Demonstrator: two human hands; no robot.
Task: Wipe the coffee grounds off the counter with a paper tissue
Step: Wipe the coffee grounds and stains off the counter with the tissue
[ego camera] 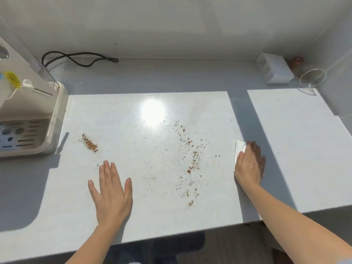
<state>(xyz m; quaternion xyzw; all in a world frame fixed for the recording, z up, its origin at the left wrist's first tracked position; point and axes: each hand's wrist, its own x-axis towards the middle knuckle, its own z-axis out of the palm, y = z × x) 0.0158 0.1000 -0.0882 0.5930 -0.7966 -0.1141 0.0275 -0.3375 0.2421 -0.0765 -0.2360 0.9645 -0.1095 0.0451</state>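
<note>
Left hand [112, 189] lies flat on the counter [144, 221], palm down, fingers straight and slightly spread, holding nothing. Right hand [249, 164] also flat, fingers straight and close together, pressing down on a folded white paper tissue [238, 149] at the right edge of the sunlit patch; the tissue sticks out past the fingertips and the thumb side, the rest is under the palm.

Coffee grounds [192, 159] are scattered in a loose band between the two hands, closer to the right hand, running from near the bright glare spot down toward the counter's front edge. They are apart from the tissue, not touching it. A separate denser smear of grounds [90, 143] sits left of centre, just beyond the left hand's fingertips and near the machine.

Other stuff: a beige appliance [32, 111] at far left (probably a coffee machine, only partly in frame) with a yellow tag [12, 78]; a black cord [76, 58] looped along the back wall; a white box [274, 68] and a clear plastic funnel [312, 80] in the back right corner, with a small reddish-brown object [297, 60] behind them, too blurred to name.
</note>
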